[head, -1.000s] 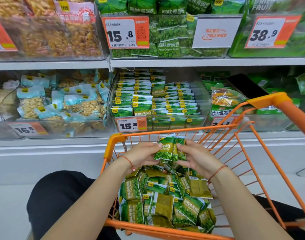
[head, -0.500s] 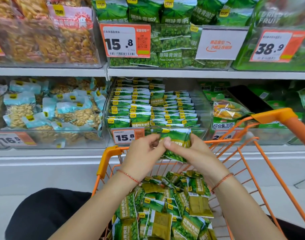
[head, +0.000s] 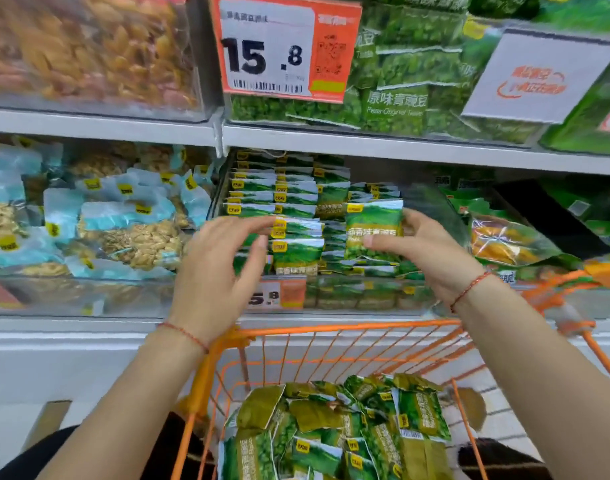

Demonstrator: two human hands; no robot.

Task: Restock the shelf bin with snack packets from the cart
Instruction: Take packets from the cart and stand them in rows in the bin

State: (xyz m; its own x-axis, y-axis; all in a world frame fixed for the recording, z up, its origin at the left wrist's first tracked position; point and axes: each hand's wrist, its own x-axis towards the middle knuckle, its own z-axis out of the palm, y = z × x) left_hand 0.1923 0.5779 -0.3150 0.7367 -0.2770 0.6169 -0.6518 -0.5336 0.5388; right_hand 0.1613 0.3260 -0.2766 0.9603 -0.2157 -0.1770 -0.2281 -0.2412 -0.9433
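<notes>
your right hand point(head: 423, 249) is up at the clear shelf bin point(head: 334, 296), thumb and fingers curled round a small stack of green snack packets point(head: 373, 230), held upright just over the right-hand rows already in the bin. how many packets are in that stack is hard to tell, since the frame is blurred. your left hand point(head: 217, 271) is raised beside it, at the bin's left front, with its fingers spread and only loosely bent; it has hold of nothing, and its fingertips reach over the packets stacked there, though you cannot tell if they touch. the bin sits on the middle shelf, with an orange price tag point(head: 279, 296) on its front wall, partly hidden behind your left hand. below your arms the orange wire cart point(head: 331, 329) stands close against the shelf, and a loose heap of the same green packets point(head: 334, 434) lies in its bottom. bins of pale blue nut packets point(head: 99, 220) sit to the left on the same shelf.
</notes>
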